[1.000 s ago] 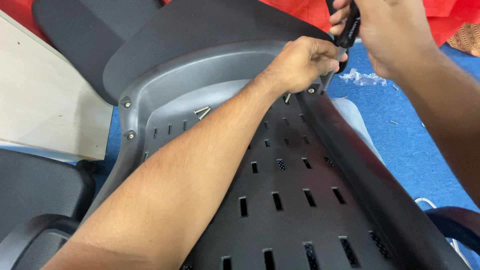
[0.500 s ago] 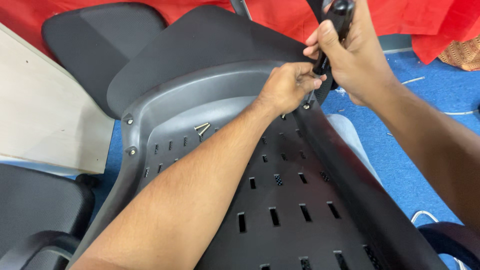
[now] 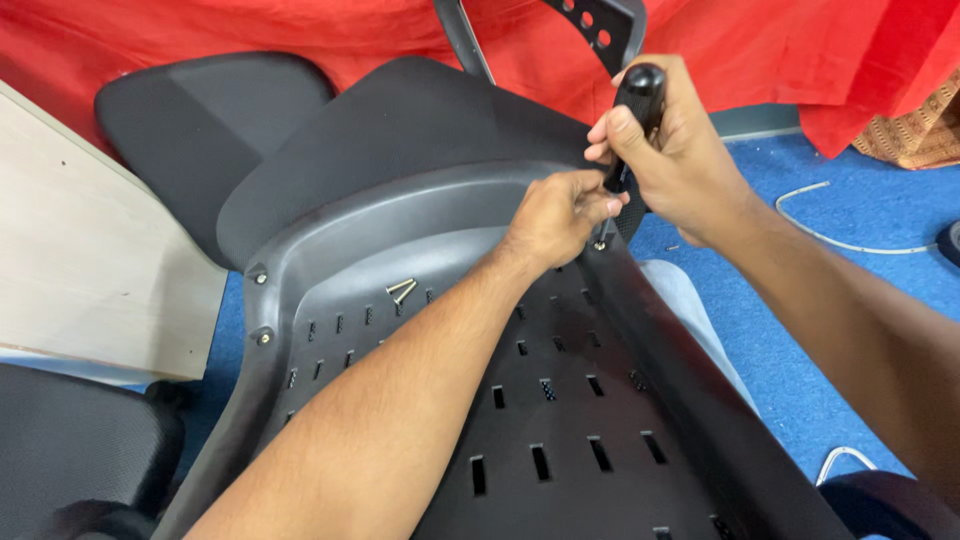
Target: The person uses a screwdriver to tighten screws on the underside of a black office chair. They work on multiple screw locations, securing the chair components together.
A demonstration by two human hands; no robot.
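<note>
Head view: a black-handled screwdriver [image 3: 632,110], upper centre-right of the frame, stands on a screw [image 3: 600,243] in the grey chair shell [image 3: 560,400]. The right hand [image 3: 680,155] wraps its handle; the left hand [image 3: 555,215] fingers pinch the shaft. Two loose bolts [image 3: 402,290] lie left of centre.

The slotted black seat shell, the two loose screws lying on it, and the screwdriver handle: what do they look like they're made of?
The slotted black seat shell looks like moulded plastic: matte with a soft sheen, cut slots and rounded rims. The two loose screws look like metal, pale and shiny. The black screwdriver handle in the right hand looks like smooth, glossy plastic or rubber; I cannot tell which.
</note>
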